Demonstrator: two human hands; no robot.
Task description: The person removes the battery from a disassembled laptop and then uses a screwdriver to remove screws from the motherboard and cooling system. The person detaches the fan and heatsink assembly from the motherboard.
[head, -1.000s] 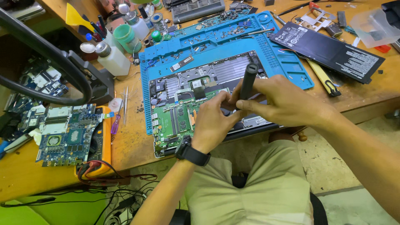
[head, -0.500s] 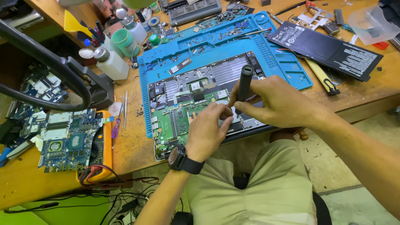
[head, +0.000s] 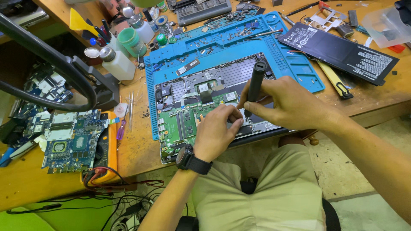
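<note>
Right hand (head: pixel 291 105) is clamped on the black driver (head: pixel 256 85), stiff and light, held low. Left hand (head: pixel 218 130), fingers together, steadies the fragile laptop board (head: pixel 180 122).

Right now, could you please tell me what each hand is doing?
Left hand: fingers curled, resting on the opened laptop, holding nothing visible.
Right hand: closed around the black electric screwdriver.

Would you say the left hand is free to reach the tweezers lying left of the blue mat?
Probably yes: the left hand holds nothing, only resting on the opened laptop, and the tweezers lie uncovered on the bench.
</note>
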